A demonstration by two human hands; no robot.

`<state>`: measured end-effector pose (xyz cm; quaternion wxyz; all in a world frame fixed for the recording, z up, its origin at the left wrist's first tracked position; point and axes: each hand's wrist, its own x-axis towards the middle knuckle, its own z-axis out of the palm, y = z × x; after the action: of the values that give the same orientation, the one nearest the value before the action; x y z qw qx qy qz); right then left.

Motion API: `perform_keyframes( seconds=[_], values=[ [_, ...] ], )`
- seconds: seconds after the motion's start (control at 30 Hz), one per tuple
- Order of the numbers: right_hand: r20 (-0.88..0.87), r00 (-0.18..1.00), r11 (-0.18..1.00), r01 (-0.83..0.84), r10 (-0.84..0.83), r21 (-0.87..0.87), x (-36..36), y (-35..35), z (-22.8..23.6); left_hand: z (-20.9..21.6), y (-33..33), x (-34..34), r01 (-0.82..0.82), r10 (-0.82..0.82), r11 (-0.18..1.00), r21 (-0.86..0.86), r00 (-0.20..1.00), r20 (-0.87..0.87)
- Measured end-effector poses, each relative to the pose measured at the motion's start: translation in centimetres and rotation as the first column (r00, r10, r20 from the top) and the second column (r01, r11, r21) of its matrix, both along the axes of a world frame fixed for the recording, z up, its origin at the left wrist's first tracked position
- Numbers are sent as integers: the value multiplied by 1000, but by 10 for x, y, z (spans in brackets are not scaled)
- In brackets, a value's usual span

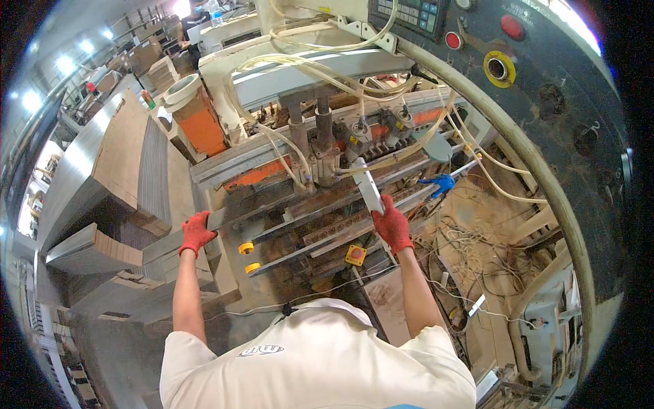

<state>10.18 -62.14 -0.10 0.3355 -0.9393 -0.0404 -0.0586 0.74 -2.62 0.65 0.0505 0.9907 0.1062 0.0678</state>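
One right hand (392,226) is holding a white strip (368,187), blue tool (443,183) to its right; left hand (197,234) is hanging wide, stacked boards (121,162) leftward.

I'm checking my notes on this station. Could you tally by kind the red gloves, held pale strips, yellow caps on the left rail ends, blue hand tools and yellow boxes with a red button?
Red gloves: 2
Held pale strip: 1
Yellow caps: 2
Blue hand tool: 1
Yellow box: 1
Total: 7
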Motion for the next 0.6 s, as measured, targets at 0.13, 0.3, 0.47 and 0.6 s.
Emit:
perform_keyframes(
  seconds=[0.13, 0.3, 0.47, 0.6],
  values=[
    [40, 997, 971, 62, -73, 232, 14, -10, -6, -7, 1, -21, -13, 15, 997, -72, 999, 29],
    [91, 991, 906, 56, -103, 420, 30, -26, -14, 0, -33, -83, -78, 76, 991, -110, 997, -23],
    [456, 867, 980, 176, -200, 94, 15, -27, -5, 3, -82, -204, -240, 240, 970, 32, 971, -12],
    [-113, 990, 536, 143, -88, 832, -47, 36, 10, 7, -144, -313, -376, 338, 915, 146, 912, 233]
  ],
)
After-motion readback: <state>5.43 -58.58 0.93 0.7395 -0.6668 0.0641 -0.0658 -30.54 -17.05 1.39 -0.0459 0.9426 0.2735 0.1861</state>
